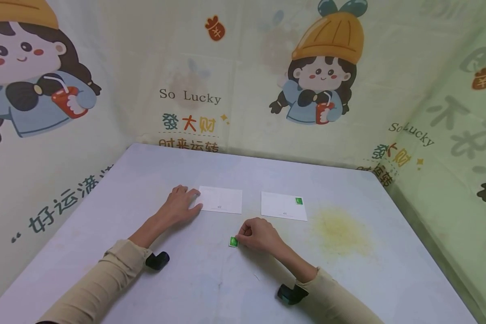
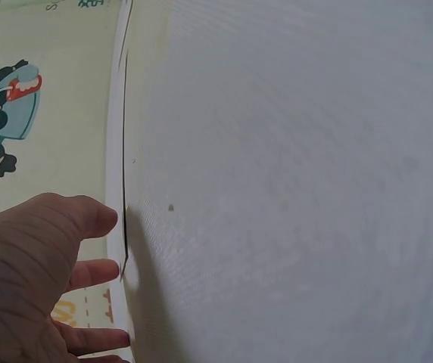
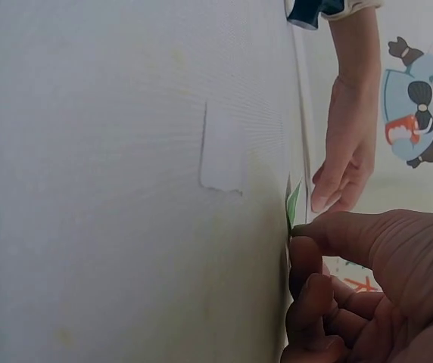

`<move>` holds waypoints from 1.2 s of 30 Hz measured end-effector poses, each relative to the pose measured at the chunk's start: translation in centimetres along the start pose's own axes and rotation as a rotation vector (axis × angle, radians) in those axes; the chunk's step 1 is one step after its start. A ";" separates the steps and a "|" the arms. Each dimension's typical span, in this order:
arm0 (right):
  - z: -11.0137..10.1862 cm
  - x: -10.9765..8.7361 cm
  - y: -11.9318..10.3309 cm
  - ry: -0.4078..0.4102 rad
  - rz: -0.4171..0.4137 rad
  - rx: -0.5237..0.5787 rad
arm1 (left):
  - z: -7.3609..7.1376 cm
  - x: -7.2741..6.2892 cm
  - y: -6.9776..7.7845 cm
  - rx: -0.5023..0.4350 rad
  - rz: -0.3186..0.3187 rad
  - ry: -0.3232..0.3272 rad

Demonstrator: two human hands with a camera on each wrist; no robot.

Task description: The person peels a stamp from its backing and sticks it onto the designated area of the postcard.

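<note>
The left hand (image 1: 181, 204) rests with fingers spread at the left edge of a card (image 1: 221, 199), while on its near side a stamp (image 1: 233, 242), probably very light, limp and easily creased, is best held by its edge, where the right hand (image 1: 261, 234) pinches it.

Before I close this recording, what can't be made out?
Head: print on the white rectangular paper card at left, too small to read.
Head: part of that card's left edge, hidden by the left hand.
Right wrist: pinched end of the small green rectangular stamp, hidden by the right hand.
Left wrist: left hand's lowest finger, cut off by the bottom edge.
</note>
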State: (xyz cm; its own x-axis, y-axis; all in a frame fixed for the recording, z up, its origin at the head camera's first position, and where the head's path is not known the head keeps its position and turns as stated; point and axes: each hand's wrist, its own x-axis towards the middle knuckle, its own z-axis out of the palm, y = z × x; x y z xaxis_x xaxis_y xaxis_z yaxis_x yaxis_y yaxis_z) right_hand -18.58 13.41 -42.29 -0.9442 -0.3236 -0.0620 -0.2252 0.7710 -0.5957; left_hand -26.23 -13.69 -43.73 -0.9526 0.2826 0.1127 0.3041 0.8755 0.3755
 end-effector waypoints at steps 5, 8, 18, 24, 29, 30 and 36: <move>0.2 0.1 0.2 -0.015 0.005 0.027 | 0.0 -0.1 0.1 0.004 -0.009 -0.015; 0.4 0.1 0.3 -0.024 0.011 0.041 | -0.1 -0.1 0.2 0.006 -0.011 -0.015; 0.5 0.0 0.4 -0.063 0.016 0.101 | 0.0 -0.2 0.2 -0.005 -0.016 -0.015; 0.3 -0.2 0.4 -0.089 0.026 0.145 | 0.0 -0.2 0.2 -0.003 -0.016 -0.009; 0.0 -0.1 0.5 -0.100 0.029 0.180 | 0.0 -0.2 0.2 -0.009 -0.014 -0.005; -0.1 -0.1 0.5 -0.101 0.030 0.187 | 0.1 -0.1 0.2 -0.009 -0.015 -0.006; -0.7 -0.5 0.2 -0.097 0.044 0.233 | -0.1 -0.2 0.3 -0.015 -0.014 0.003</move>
State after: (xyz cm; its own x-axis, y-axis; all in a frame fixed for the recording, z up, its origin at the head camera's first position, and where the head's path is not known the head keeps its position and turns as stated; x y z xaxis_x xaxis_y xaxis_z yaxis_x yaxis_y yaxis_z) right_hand -18.37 14.10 -41.87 -0.9217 -0.3524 -0.1622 -0.1121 0.6422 -0.7583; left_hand -25.96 -13.48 -43.53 -0.9569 0.2687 0.1100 0.2902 0.8734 0.3911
